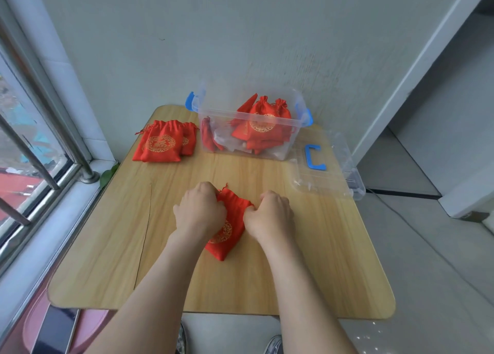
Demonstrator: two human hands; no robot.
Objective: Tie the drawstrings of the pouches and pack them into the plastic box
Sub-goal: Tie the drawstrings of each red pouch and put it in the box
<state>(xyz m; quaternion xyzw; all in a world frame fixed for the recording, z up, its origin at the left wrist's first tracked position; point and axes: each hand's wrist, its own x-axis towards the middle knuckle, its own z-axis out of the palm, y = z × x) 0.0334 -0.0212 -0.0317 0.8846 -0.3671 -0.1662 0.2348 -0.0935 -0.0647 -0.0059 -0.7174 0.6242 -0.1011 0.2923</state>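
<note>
While a red pouch point(232, 229) lay near the middle of the worktop point(307, 260), we gripped its gathered mouth from both sides. Our left hand point(199, 212) curled over the left corner and our right hand point(270, 216) over the right, fingers bent, seemingly pinching the drawstrings, which our knuckles hid. Farther back stood the open plastic box point(213, 118) with tied pouches point(260, 123) inside. A stack of loose pouches point(160, 142) lay to its left, its clear lid point(320, 177) to its right.

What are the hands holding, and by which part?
Both grip one red pouch lying on the table, at its gathered mouth: left hand on the mouth's left side, right hand on its right.
</note>
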